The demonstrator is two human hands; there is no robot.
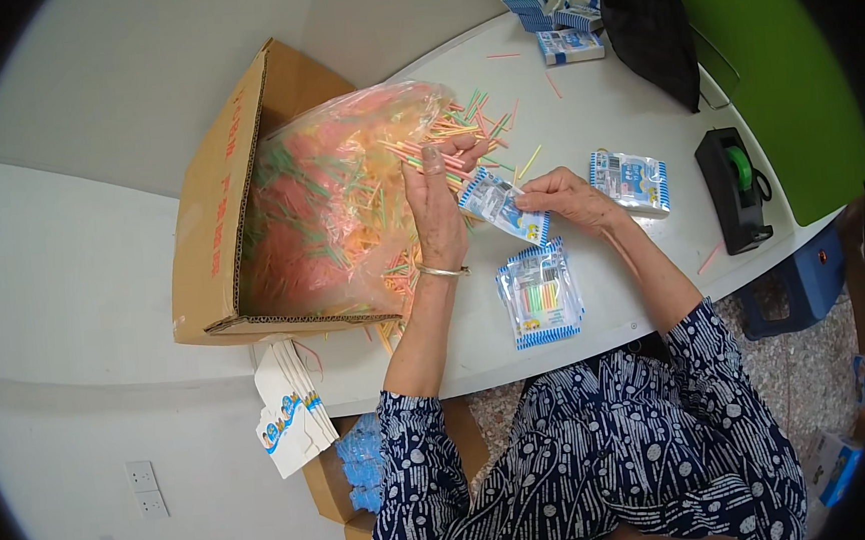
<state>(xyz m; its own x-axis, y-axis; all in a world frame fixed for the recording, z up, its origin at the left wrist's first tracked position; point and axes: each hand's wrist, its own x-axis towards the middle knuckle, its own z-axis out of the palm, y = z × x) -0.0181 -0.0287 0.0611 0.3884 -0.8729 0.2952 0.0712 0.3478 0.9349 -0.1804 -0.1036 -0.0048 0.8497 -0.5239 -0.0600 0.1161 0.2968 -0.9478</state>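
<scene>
My left hand (438, 209) is closed around a small bundle of thin coloured sticks (414, 155), pink, yellow and green. A blue-and-white plastic packet (501, 207) is pinched in my right hand (570, 200), its upper end close to the sticks. Beside my left wrist lies a cardboard box (215, 200) on its side. A clear plastic bag (342, 126) full of the same sticks spills out of it onto the white table (428, 356). Below the hands rests a stack of similar packets (541, 298), the top one showing coloured sticks inside.
More packets (629, 182) lie to the right, near a black tape dispenser (735, 189). Small packs (537, 2) and a black bag (649, 34) sit at the back. Folded white cards (294, 405) overhang the left front edge. A blue stool (793, 285) stands on the floor.
</scene>
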